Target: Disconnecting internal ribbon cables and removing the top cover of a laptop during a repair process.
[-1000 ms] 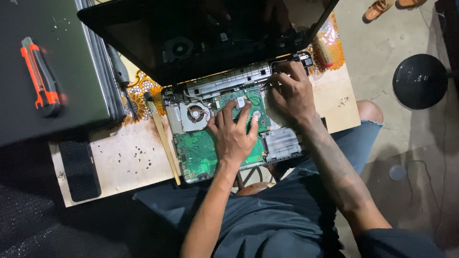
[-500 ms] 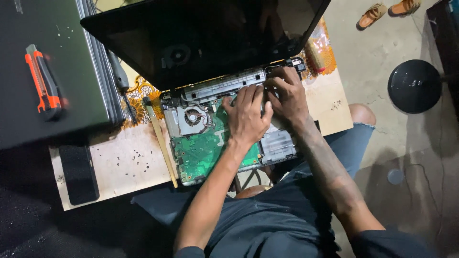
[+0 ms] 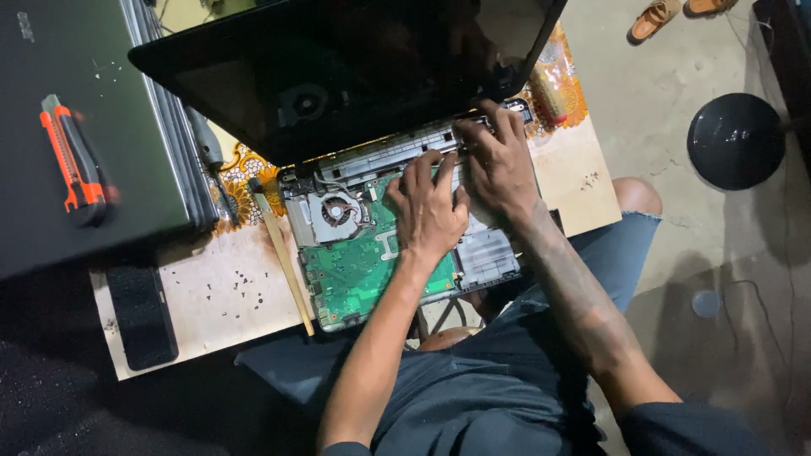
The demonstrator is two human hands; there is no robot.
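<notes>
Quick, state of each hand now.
Left hand: fingers bent, pressing on the opened laptop, holding nothing visible.
Right hand: fingertips at laptop's hinge edge, grip cannot be told.

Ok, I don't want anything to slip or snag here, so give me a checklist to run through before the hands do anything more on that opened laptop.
1. Both hands on the work: ok. Left hand and right hand rest side by side near the hinge edge.
2. Green circuit board exposed: ok, cover off, cooling fan visible.
3. Screen lid out of the way: ok, it is open and standing up behind the hands.
4. Laptop supported: not ok, its near edge overhangs the board tabletop.
5. Orange utility knife away from the hands: ok, on the closed laptop at left.
6. Anything held in the fingers: cannot tell.
</notes>
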